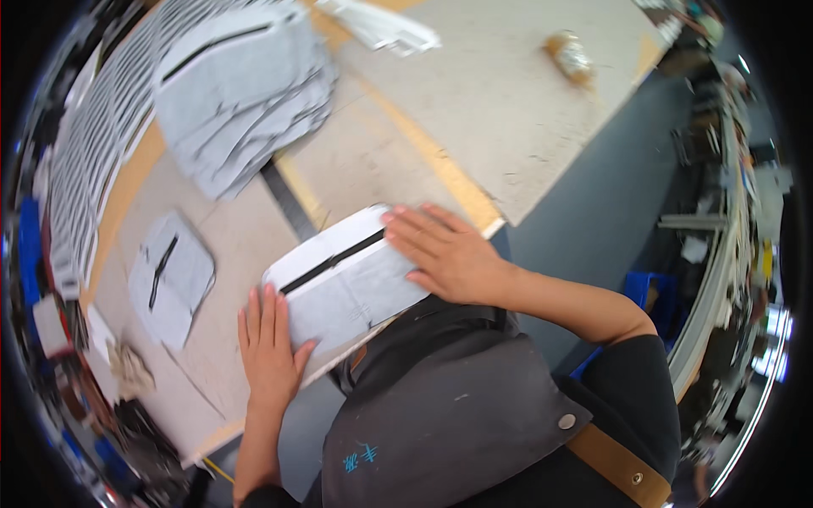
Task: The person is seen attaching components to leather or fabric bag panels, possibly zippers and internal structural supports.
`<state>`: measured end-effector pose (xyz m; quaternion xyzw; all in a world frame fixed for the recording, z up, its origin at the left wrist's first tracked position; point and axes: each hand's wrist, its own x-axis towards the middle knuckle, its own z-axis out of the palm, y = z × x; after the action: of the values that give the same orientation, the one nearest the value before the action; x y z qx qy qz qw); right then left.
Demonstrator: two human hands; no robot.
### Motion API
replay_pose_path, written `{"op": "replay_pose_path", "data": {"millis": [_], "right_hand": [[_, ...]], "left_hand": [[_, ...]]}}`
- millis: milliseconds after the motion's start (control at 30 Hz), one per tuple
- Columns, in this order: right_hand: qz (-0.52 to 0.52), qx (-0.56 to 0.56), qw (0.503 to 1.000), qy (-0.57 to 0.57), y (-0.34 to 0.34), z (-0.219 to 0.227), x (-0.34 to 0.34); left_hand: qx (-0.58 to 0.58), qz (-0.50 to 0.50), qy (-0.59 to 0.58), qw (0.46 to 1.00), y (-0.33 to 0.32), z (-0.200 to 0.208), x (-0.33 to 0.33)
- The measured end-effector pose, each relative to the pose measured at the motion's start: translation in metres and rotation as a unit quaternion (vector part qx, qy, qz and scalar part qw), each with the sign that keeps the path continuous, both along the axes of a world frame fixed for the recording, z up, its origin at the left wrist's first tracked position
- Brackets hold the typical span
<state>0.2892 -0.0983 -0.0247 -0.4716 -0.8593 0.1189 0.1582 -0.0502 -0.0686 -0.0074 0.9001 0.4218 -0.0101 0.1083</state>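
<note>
A light grey fabric panel [351,296] with a black zipper [334,261] across it lies flat at the table's near edge. The strip beyond the zipper is whiter. My left hand [271,343] rests at the panel's left end, fingers stretched out, thumb on its lower left corner. Over the right end my right hand [449,254] lies flat, its fingertips by the end of the zipper. Neither hand grips anything.
A stack of grey zippered panels [246,93] stands at the far left, with a smaller grey piece [172,279] nearer. Striped material [102,161] runs along the left edge. A tape roll [569,57] and a white plastic strip [381,25] lie farther off. A blue bin [652,296] is right.
</note>
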Motion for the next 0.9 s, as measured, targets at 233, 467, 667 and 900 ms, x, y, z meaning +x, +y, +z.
{"op": "replay_pose_path", "data": {"millis": [233, 467, 667, 900], "right_hand": [[-0.014, -0.019, 1.0, 0.01, 0.01, 0.003, 0.004], [-0.118, -0.015, 0.972, 0.201, 0.021, 0.0, 0.003], [-0.184, -0.033, 0.952, 0.241, 0.03, 0.003, -0.008], [-0.266, -0.32, 0.757, 0.504, 0.031, 0.015, -0.015]], "left_hand": [[-0.027, 0.022, -0.061, 0.998, 0.017, 0.011, 0.008], [0.031, 0.022, -0.271, 0.962, 0.061, 0.0, 0.092], [-0.109, 0.009, -0.244, 0.964, 0.083, 0.001, 0.129], [-0.295, 0.101, -0.354, 0.882, 0.09, 0.023, 0.118]]}}
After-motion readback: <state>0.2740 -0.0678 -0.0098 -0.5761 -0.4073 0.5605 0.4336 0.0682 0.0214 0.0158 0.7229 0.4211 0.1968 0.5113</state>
